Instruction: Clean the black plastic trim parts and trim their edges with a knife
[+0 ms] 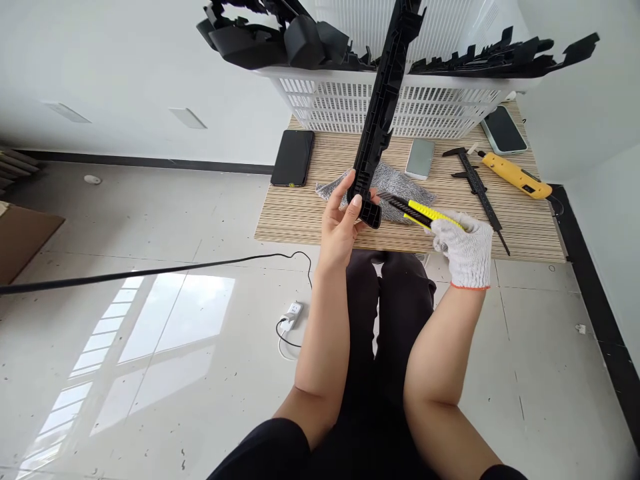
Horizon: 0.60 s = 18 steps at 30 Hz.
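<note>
My bare left hand grips the lower end of a long black plastic trim piece, which slants up past the front of the basket. A white knit glove covers my right hand, closed around a yellow and black utility knife. The knife points left, its tip close to the lower end of the trim piece; whether blade and plastic touch I cannot tell. Beneath both lies a crumpled grey cloth on the wood-striped table.
A white slatted basket at the back holds several black plastic parts. Around the table lie a black tablet, a grey phone, calipers, a yellow corded tool and a dark-screened phone. A power strip rests on the floor.
</note>
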{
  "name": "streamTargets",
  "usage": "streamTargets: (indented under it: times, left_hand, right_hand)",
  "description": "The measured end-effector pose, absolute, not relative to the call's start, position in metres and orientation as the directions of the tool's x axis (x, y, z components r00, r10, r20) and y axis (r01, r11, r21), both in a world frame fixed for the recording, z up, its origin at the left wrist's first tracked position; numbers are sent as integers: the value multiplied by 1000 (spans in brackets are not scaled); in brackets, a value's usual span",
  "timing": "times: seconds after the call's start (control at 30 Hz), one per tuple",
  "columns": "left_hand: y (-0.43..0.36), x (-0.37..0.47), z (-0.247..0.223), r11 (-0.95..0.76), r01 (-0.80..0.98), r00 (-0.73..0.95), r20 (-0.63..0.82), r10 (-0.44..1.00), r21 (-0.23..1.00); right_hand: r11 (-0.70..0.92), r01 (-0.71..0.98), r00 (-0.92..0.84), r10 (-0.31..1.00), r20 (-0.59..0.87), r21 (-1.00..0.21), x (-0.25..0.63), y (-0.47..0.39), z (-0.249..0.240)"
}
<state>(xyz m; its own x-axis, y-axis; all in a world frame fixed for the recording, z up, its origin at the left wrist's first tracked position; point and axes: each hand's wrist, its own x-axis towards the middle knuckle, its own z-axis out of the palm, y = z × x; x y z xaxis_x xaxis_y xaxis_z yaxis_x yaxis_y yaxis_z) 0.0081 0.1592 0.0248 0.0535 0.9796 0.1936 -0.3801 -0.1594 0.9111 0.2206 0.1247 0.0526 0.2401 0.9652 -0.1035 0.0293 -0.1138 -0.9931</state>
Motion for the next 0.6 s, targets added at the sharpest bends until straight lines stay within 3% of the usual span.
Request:
streamTargets:
  times: [0.2,0.6]
  left_hand:
    - [161,9,21,-218,-323,47,246,968,921]
    - [162,6,21,-165,-350,82,206,975,922]
  right_hand:
    - [-119,6,210,971,-115,-993,220,125,54]
    - [-117,8,228,967,-113,-993,220,127,53]
